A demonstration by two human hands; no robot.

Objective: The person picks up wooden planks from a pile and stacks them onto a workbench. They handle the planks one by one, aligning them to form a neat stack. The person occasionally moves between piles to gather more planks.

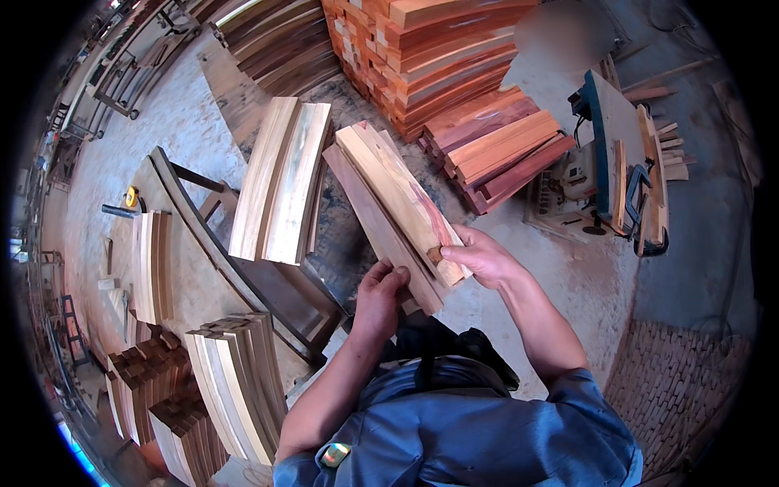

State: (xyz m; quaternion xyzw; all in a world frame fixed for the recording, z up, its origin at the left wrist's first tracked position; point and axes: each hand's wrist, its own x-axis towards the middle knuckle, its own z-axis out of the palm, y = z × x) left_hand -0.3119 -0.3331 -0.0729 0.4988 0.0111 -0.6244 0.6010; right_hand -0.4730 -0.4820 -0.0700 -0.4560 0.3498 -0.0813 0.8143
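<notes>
My right hand (484,258) is closed on the near end of a pale wooden board (398,183), its thumb on top beside a dark knot. A reddish streak runs along this board. Against its left side lies a brown wooden board (361,203), whose near end my left hand (380,296) grips with curled fingers and the thumb on top. Both boards slant away toward the far left. Other wood edges show at their far end; whether the boards rest on anything there is hidden.
Pale boards (280,178) are piled just left of my hands, by a curved-edged table (195,235). More stacks (231,381) stand at the near left. Reddish boards (503,146) lie beyond, before a tall lumber stack (438,65). A machine with a clamp (637,199) stands right.
</notes>
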